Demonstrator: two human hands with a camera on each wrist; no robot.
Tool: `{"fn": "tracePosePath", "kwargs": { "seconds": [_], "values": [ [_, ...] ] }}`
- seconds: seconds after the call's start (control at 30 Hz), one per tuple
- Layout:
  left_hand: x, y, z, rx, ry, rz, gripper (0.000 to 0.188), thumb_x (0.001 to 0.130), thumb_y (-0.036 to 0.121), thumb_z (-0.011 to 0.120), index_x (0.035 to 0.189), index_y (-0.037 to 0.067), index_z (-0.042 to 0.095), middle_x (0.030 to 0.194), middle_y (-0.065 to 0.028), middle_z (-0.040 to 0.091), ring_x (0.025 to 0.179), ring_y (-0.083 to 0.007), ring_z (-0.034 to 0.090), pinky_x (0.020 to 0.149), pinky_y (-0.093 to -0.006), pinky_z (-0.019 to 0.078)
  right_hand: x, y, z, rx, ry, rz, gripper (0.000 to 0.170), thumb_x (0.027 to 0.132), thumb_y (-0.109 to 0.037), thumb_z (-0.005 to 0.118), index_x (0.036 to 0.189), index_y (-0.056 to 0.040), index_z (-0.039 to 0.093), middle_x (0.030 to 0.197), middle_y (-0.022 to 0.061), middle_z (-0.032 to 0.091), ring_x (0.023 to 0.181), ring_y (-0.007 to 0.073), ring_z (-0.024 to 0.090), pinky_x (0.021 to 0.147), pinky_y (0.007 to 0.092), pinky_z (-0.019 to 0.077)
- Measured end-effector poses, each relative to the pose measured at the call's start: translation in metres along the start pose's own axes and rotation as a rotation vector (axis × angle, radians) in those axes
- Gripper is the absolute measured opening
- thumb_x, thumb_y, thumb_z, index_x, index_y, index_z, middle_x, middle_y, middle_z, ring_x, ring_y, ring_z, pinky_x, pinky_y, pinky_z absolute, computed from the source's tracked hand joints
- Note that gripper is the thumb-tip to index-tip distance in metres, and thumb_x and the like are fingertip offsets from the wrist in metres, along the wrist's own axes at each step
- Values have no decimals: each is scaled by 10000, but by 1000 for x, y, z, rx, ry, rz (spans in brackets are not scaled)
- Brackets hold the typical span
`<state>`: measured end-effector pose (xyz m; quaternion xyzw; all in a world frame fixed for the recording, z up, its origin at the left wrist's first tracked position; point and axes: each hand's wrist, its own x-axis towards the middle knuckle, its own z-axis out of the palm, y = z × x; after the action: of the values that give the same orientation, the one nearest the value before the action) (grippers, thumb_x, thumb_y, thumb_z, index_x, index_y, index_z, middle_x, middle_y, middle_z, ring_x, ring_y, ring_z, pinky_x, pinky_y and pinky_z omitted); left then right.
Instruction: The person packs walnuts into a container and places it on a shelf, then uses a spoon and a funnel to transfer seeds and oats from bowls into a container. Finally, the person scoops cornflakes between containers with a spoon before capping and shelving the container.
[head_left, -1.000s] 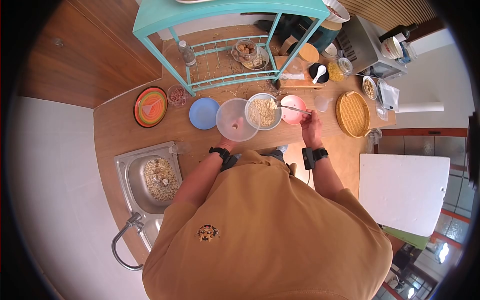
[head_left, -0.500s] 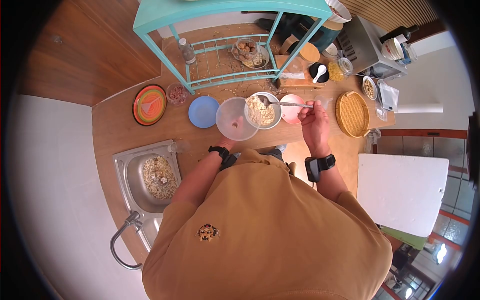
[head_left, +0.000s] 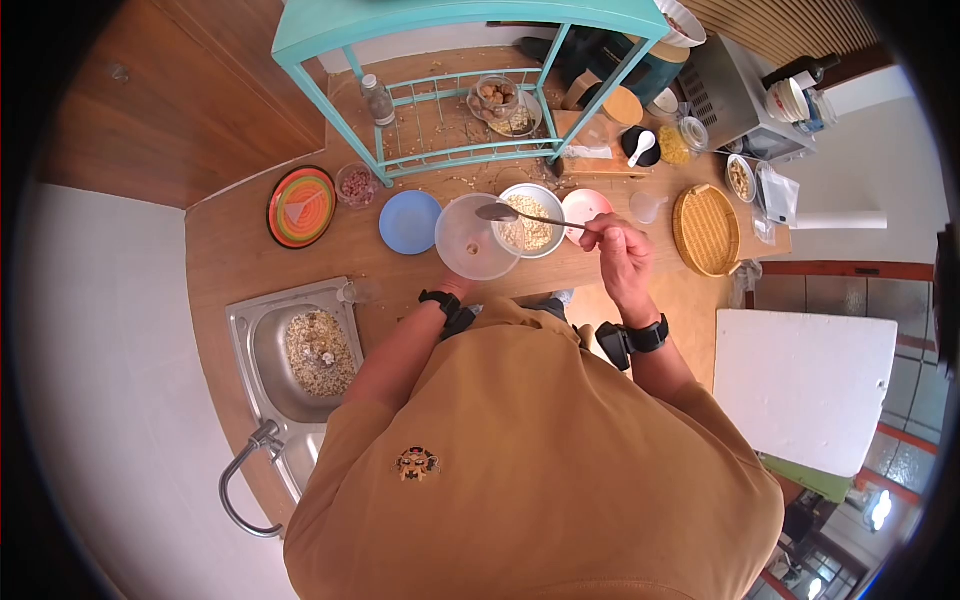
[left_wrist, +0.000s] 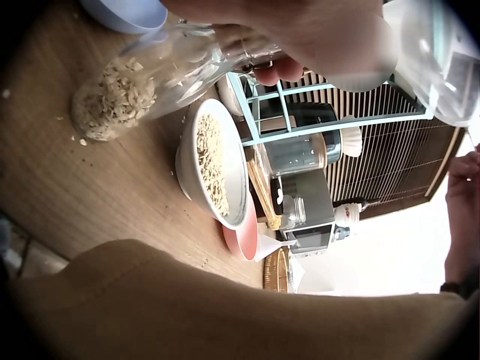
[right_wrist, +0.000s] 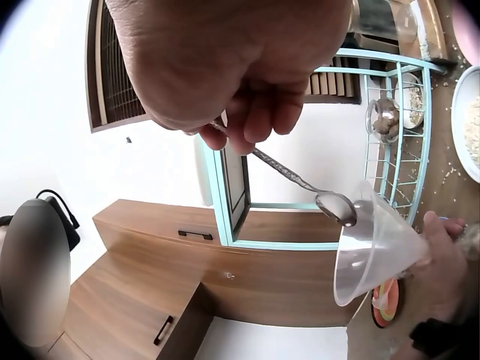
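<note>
"Pinching the spoon (right_wrist: 335, 207) by its handle, the right hand (head_left: 625, 262) is pointing it which way?"

"Leftward from that hand: the long axis is running past the white bowl (left_wrist: 235, 165) of oats (left_wrist: 211, 161), and the tip is hovering over the funnel (right_wrist: 379, 247), towards the right hand's side of its mouth."

"And the left hand (left_wrist: 315, 34)?"

"Gripping the bottle (left_wrist: 150, 82) by its neck. The funnel is sitting just above those fingers, so the left is being the nearer hand."

"Is the spoon carrying anything?"

"I'm not making that out (the angle is hiding it). The next move, I'm judging, is turning on that tip-over-mouth alignment."
</note>
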<state>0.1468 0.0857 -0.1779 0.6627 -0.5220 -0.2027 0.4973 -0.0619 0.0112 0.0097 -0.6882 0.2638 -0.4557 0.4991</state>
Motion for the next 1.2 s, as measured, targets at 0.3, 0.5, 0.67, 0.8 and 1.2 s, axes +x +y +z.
{"fn": "tracePosePath", "kwargs": {
  "seconds": [0.3,0.5,0.67,0.8,1.2],
  "values": [
    [3,12,-4,-56,-25,-32,201,887,197,572,779,46,649,716,-89,631,649,-230,579,588,-351,438,-2,58,-27,451,517,277,327,985,-276,468,987,19,607,759,44,610,661,95,546,615,210,436],
    [5,5,-3,-15,-66,-35,205,896,206,552,828,44,657,771,-94,653,695,-237,602,626,-357,456,-45,137,-43,-29,488,440,348,972,-288,495,979,26,644,750,28,621,639,80,540,592,221,459],
    [8,13,-6,-78,-66,-83,210,895,207,546,826,48,663,774,-98,658,698,-239,609,627,-363,460,-78,174,-39,27,521,566,354,970,-311,491,983,8,645,749,33,632,630,85,553,586,226,483],
    [7,10,-4,-48,-92,-110,207,893,204,551,815,50,666,762,-92,658,686,-235,609,613,-356,457,-89,184,-24,241,531,687,340,969,-326,489,1012,-15,619,775,23,625,646,92,558,599,234,492],
    [6,-1,2,-41,8,-19,182,872,176,589,754,50,645,703,-76,626,624,-218,575,566,-337,435,-88,193,-45,539,697,696,305,970,-324,477,997,-42,587,748,36,615,634,105,549,610,249,484]
  ]
}}
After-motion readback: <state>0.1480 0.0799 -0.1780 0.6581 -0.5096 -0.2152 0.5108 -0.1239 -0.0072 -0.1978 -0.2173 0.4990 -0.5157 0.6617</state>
